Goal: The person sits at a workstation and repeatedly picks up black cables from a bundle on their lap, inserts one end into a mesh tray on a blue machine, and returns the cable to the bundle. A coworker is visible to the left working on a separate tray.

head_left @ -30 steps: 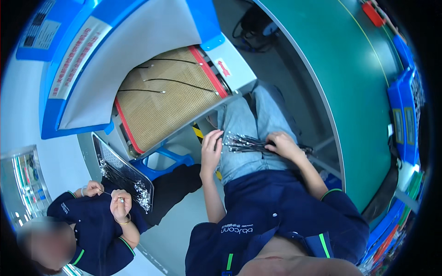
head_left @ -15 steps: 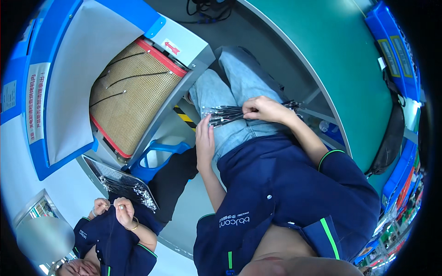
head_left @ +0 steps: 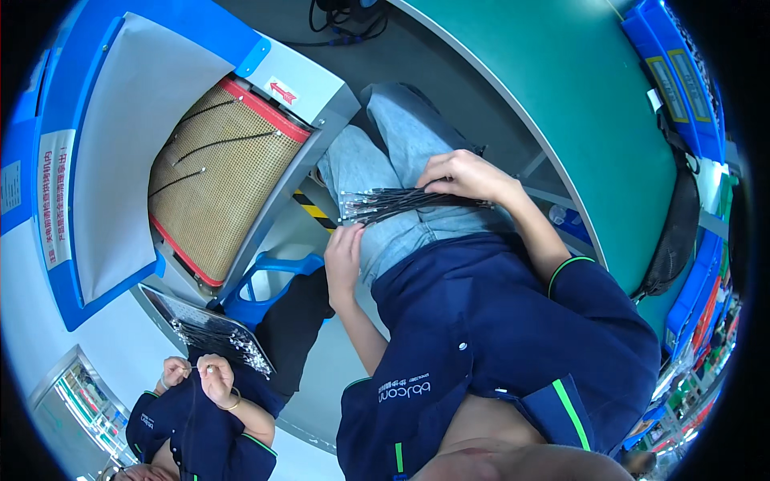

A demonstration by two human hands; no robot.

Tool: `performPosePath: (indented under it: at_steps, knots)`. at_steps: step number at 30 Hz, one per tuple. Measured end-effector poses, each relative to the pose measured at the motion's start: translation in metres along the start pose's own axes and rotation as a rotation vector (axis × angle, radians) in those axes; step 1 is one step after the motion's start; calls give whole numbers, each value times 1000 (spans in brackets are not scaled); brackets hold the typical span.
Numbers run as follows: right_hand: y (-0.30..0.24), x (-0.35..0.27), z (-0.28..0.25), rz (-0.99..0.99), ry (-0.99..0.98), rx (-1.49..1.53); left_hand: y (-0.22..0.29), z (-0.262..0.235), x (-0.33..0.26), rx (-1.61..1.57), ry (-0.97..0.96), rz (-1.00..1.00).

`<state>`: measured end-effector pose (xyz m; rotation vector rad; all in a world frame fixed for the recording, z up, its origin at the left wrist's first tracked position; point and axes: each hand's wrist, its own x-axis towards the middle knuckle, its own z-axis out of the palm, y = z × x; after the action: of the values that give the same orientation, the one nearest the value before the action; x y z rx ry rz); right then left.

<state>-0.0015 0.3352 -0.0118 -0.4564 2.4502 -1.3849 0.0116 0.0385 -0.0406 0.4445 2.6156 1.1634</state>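
A bundle of thin black cables (head_left: 393, 204) with small pale connector ends lies across my jeans-covered lap. My right hand (head_left: 464, 176) is closed over the bundle toward its right end, with fingers bent around some of the cables. At the left end, the fingertips of my left hand (head_left: 344, 255) are drawn together against the cable ends. They seem to pinch a cable there, though the exact grip is too small to make out.
A mesh conveyor belt (head_left: 220, 180) carries several black cables under a blue-framed hood at the left. A co-worker's hands (head_left: 210, 377) hold a thin cable, beside a tray (head_left: 164, 303) of cables. A green table (head_left: 553, 88) curves along the right, with blue bins (head_left: 678, 80) beyond.
My left fingers have drawn together at the cable ends, and my right hand has lifted slightly on the bundle. Cables on the belt have slid toward the hood. The view has shifted a little.
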Motion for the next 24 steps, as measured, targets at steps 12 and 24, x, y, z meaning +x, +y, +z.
performPosePath:
  at_steps: [12,24]
  knots:
    - [-25,23,32,-300,85,-83,43,5,20,-47,42,189]
    - [-23,22,35,-399,208,-75,47,5,26,-137,-73,139]
